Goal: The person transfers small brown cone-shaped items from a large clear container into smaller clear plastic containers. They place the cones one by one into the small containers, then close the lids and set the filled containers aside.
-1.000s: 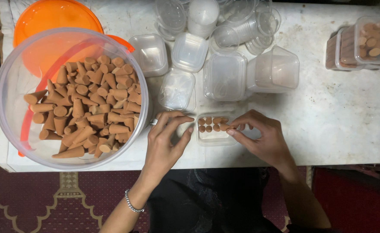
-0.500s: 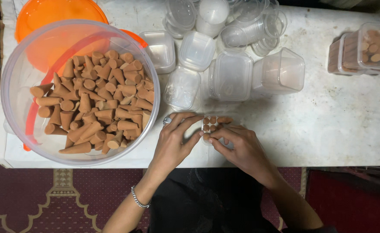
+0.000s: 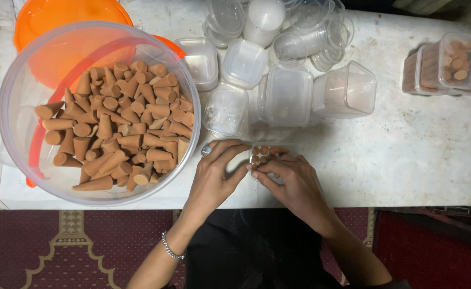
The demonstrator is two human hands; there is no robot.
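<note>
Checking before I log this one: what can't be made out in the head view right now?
- Small clear box: mostly covered by the left hand and right hand; its cone count is unreadable.
- Orange lid: cut off by the top edge, partly behind the big tub.
- Filled boxes: cut off by the right edge.

We seem to be in a small home workshop for packing by hand. A worn white counter (image 3: 406, 155) carries a big clear tub (image 3: 10, 107) of brown cones (image 3: 117, 128), an orange lid (image 3: 59, 16), a crowd of empty clear boxes (image 3: 286, 96) and filled boxes (image 3: 441, 64) stacked at the far right. Below the counter's edge we see a patterned maroon carpet (image 3: 59, 246), a household floor.
</note>
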